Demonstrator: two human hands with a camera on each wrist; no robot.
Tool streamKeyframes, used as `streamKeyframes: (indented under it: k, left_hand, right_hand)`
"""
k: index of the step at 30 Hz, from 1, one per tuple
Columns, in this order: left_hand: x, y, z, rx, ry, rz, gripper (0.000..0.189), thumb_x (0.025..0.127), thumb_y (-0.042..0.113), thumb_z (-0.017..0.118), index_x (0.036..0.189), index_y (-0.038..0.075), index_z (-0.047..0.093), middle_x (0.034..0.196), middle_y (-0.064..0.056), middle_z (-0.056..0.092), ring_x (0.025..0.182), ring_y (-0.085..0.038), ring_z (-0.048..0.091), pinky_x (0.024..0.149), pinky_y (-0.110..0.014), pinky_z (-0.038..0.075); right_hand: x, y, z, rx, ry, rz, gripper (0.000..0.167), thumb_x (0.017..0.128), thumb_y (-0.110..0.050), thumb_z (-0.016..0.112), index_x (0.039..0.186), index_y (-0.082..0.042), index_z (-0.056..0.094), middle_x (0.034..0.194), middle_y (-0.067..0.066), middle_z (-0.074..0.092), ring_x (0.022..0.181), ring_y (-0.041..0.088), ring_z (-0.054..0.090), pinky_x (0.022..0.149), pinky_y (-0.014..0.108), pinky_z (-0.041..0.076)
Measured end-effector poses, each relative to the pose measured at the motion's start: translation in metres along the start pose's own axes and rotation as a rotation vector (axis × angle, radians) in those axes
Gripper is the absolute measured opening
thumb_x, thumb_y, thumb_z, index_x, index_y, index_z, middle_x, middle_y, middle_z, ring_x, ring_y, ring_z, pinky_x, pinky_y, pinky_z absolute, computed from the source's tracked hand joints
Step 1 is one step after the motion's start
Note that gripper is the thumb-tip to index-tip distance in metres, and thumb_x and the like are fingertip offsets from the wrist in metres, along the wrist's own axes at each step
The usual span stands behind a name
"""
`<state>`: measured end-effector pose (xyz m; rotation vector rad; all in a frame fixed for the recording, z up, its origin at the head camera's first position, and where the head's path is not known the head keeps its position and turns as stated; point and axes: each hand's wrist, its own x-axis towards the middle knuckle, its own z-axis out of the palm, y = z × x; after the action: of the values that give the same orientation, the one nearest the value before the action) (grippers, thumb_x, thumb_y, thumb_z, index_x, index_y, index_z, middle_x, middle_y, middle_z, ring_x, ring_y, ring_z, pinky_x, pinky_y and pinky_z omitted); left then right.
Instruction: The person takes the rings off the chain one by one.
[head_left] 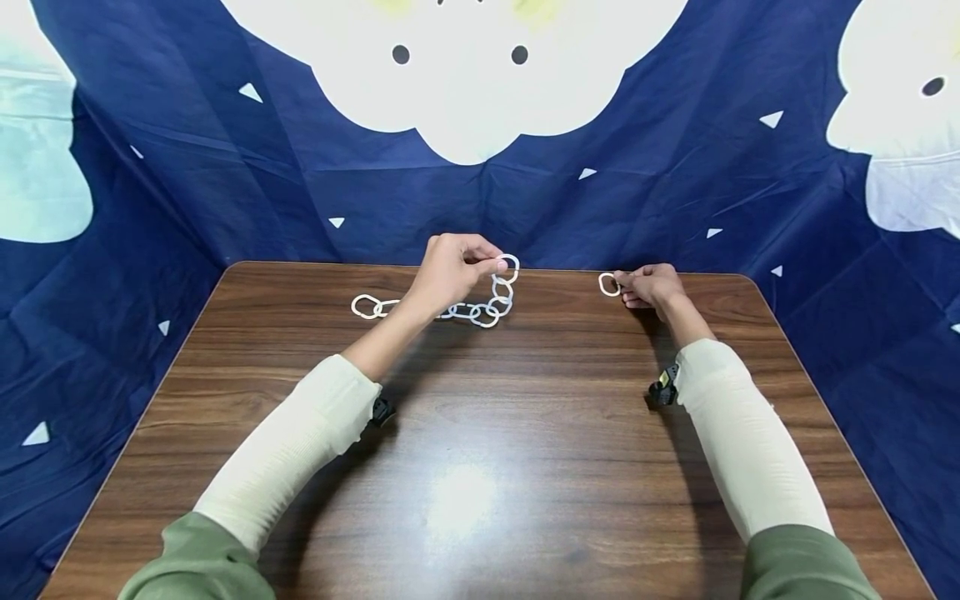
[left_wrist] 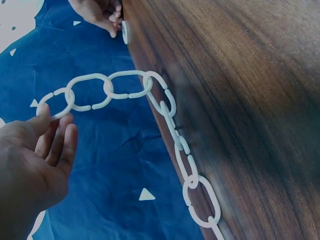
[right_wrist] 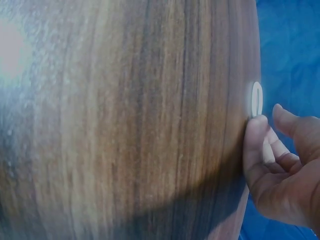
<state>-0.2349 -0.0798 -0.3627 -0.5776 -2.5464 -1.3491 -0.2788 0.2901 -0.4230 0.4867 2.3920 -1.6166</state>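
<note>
Along the far edge of the wooden table (head_left: 540, 400), a white plastic chain (left_wrist: 129, 73) runs behind the person's left wrist, then bends up to the left hand (head_left: 450, 273), whose thumb and fingers pinch its end link. From where I stand, the right hand (head_left: 654, 288) is well apart from it, beside a loose white link (right_wrist: 253, 101) near the same edge. Its index fingertip touches that link, while the thumb stands apart. A blue curtain (head_left: 420, 200) hangs behind the table.
</note>
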Motion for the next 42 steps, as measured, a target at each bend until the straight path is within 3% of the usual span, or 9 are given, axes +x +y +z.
streamKeyframes:
  k: [18, 29, 42]
  left_hand:
    - [0.0, -0.001, -0.002, -0.006, 0.003, -0.028, 0.013, 0.096, 0.02, 0.093, 0.103, 0.01, 0.089, 0.097, -0.007, 0.089, 0.082, -0.012, 0.075, 0.074, -0.024, 0.053]
    - [0.001, -0.002, -0.003, -0.014, 0.002, -0.027, 0.013, 0.096, 0.019, 0.093, 0.104, 0.009, 0.089, 0.098, -0.008, 0.089, 0.084, -0.014, 0.076, 0.074, -0.024, 0.053]
    - [0.0, -0.003, -0.003, -0.007, -0.003, -0.014, 0.013, 0.096, 0.017, 0.092, 0.105, 0.008, 0.089, 0.099, -0.009, 0.089, 0.086, -0.016, 0.078, 0.075, -0.024, 0.054]
  right_hand:
    - [-0.006, -0.001, 0.001, -0.055, 0.049, -0.113, 0.028, 0.11, -0.026, 0.076, 0.105, -0.001, 0.065, 0.072, -0.008, 0.071, 0.064, 0.005, 0.071, 0.067, 0.025, 0.067]
    - [-0.018, -0.01, 0.007, -0.09, 0.019, -0.185, 0.032, 0.109, -0.027, 0.077, 0.11, 0.004, 0.069, 0.076, -0.005, 0.074, 0.066, 0.006, 0.072, 0.067, 0.025, 0.067]
    - [-0.034, -0.026, 0.029, -0.123, -0.031, -0.261, 0.041, 0.108, -0.03, 0.08, 0.116, 0.009, 0.072, 0.084, 0.003, 0.079, 0.071, 0.011, 0.075, 0.068, 0.026, 0.068]
